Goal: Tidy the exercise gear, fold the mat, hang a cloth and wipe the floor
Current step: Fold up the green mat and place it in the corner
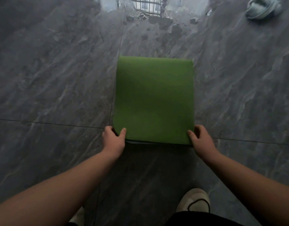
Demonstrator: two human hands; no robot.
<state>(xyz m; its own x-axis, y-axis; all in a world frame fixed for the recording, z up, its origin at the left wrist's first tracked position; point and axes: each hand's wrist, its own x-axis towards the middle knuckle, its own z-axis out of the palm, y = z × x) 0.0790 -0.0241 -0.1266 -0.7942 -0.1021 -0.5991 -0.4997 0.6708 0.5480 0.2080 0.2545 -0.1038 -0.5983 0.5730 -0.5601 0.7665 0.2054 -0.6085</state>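
The left hand (pixel 113 139) pinches the near left corner of the folded green mat (pixel 154 98), its thumb lying on top of the mat and its fingers (pixel 109 128) curled around the rounded corner's edge. The right hand (pixel 200 137) grips the near right corner in the same way, thumb pressed on the top face and fingers wrapped over the side edge. Both bare forearms reach forward from the bottom corners of the view to these two corners. The mat lies flat on the floor (pixel 55 88) in several stacked layers, their edges showing as a thin grey line along the near side between the hands; its far edge is a rounded fold. The floor is dark grey marbled tile with thin joints, one running along the mat's left edge. Beyond the mat a patch of wet blotches and droplets (pixel 163 25) spreads across the tile, below the bright reflection of a barred window (pixel 146 5). A crumpled pale blue-green cloth (pixel 263 8) lies well apart at the far right. Near the bottom, a light-coloured shoe (pixel 195 201) with a dark lace stands on the floor beside dark clothing.
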